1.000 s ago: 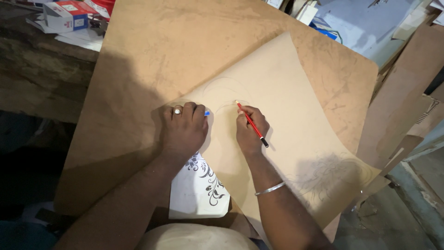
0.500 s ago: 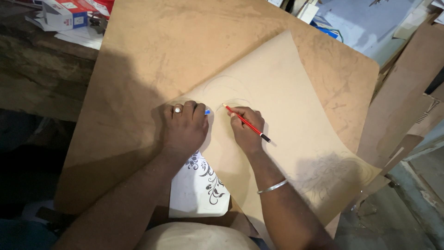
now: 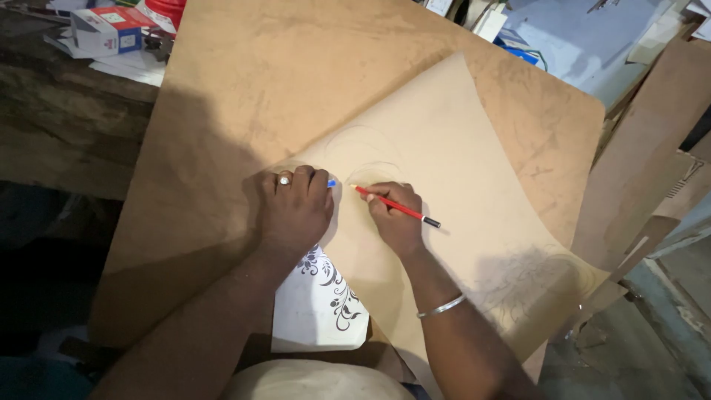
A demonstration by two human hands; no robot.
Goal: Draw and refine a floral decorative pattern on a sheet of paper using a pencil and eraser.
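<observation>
Shifted since a second ago: red pencil [image 3: 396, 207] now lies flatter, its dark end swung toward 4 o'clock, tip at 10 o'clock on faint curved lines. Right hand [image 3: 392, 218]: fingers clamped on the pencil, bangle at wrist. Left hand [image 3: 292, 211]: pressed flat, fingers together, ring worn, a small blue item (kind unclear) at its fingertips. Tan paper sheet [image 3: 459, 163]: under both hands, on brown board [image 3: 259, 81]. White floral-printed sheet [image 3: 318, 304]: at 6 o'clock, tucked under the tan sheet
</observation>
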